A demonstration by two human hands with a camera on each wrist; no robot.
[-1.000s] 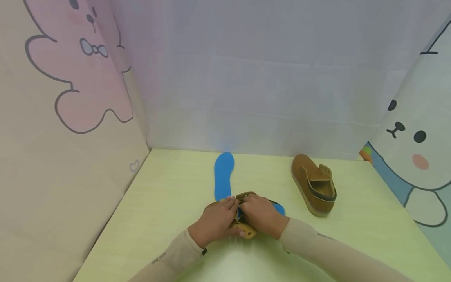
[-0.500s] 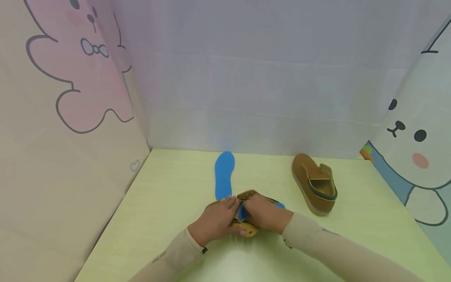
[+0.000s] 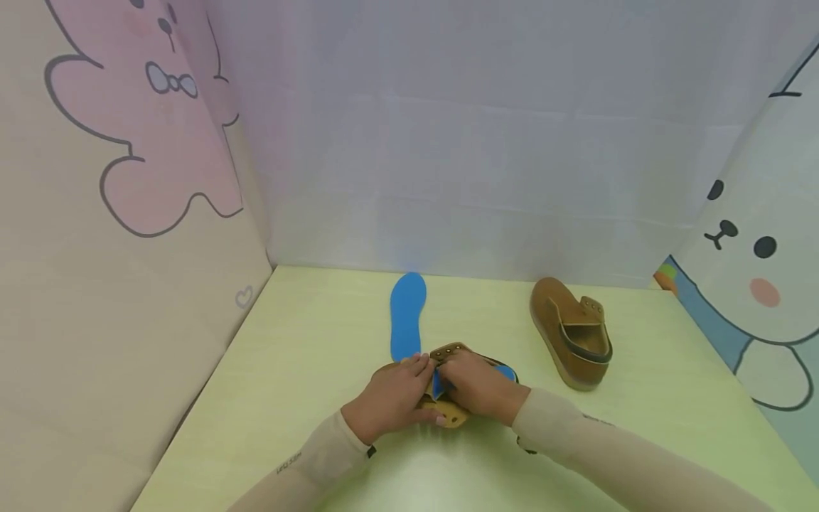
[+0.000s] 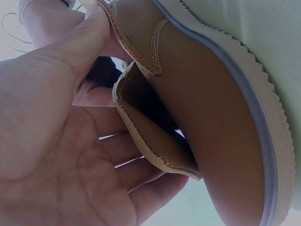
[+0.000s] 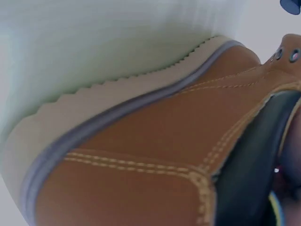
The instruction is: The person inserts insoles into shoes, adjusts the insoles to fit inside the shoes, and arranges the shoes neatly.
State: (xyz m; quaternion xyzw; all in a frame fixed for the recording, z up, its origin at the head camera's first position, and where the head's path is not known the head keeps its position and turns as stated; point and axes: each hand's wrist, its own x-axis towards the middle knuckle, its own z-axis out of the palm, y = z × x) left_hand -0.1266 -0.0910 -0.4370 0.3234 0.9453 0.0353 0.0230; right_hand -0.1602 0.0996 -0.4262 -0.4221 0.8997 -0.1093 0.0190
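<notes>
A brown leather shoe lies sideways before me, toe to the left. My left hand holds its front part, thumb at the near eyelet flap. In the left wrist view the shoe's tongue stands up beside the fingers. My right hand reaches into the opening with curled fingers, at a blue insole that is partly inside the shoe. Its heel end shows at the back and a bent part shows by the fingers. The right fingertips are hidden inside. The right wrist view shows the stitched heel side and dark collar.
Another blue insole lies flat behind the shoe, its near end close to my left fingers. A second brown shoe stands at the back right. The pale yellow table is enclosed by cloth walls at the back and sides.
My right hand shifted slightly to the right, then a little back left inside the shoe. The bent part of the insole shows more than a second ago. The left hand has stayed in place.
</notes>
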